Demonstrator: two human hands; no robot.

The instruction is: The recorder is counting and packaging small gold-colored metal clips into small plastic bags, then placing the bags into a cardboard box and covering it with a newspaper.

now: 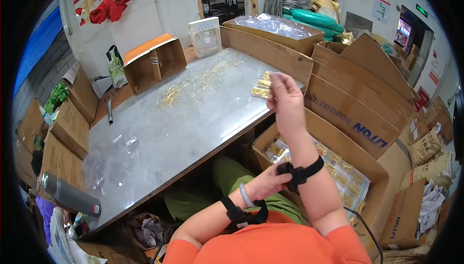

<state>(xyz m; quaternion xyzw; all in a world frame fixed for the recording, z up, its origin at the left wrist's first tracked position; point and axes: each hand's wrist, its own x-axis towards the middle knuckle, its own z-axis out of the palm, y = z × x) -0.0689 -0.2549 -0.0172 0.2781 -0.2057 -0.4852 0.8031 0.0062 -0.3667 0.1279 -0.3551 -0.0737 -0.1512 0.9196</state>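
My right hand [285,92] is raised over the right end of the metal-topped table [203,133], fingers curled together. Just beside its fingertips lie small clear packets of gold-coloured pieces [261,88]; whether the fingers grip anything is hidden. My left hand [266,184] reaches across to my right forearm. Its thumb and fingers are closed on a black strapped device [288,174] there. A similar black band [235,211] and a pale bangle [245,195] circle my left wrist. Thin gold-coloured pins [171,95] lie loose in a heap and scattered across the tabletop.
An open carton [379,172] at my right holds several flat packs of gold pieces. A grey bottle [70,195] stands at the near left corner, by crumpled clear bags [104,165]. At the back are an orange-topped carton [150,63] and a white fan [205,36].
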